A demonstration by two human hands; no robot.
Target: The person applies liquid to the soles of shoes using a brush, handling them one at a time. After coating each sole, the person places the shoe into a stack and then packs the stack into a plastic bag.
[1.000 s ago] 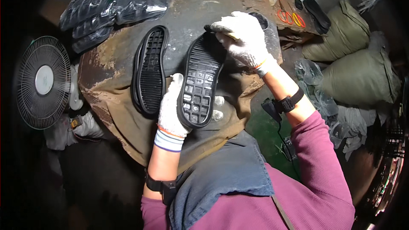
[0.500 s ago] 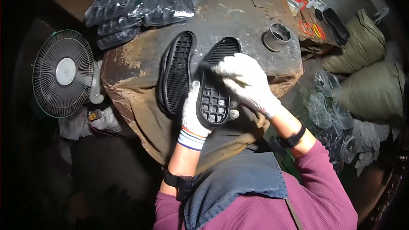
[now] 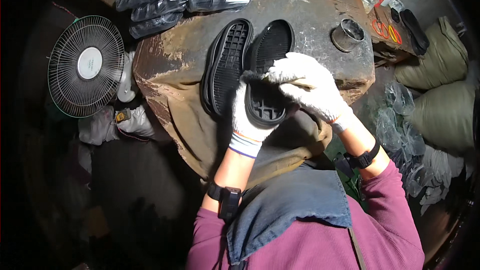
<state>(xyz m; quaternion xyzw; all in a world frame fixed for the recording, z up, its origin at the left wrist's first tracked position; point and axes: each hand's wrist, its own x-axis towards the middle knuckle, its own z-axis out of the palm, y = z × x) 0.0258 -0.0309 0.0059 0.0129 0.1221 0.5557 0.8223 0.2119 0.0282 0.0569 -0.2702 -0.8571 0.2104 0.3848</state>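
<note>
One black shoe sole shows in the head view over the table, just right of two overlapping soles; the gloved left hand clasps its near end, fingers curled underneath, while the right hand pinches a blurred dark object above it.

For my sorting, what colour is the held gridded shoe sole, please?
The held gridded shoe sole is black; head view.

Bright light whitens the right glove; the fisheye rim falls black.
</note>
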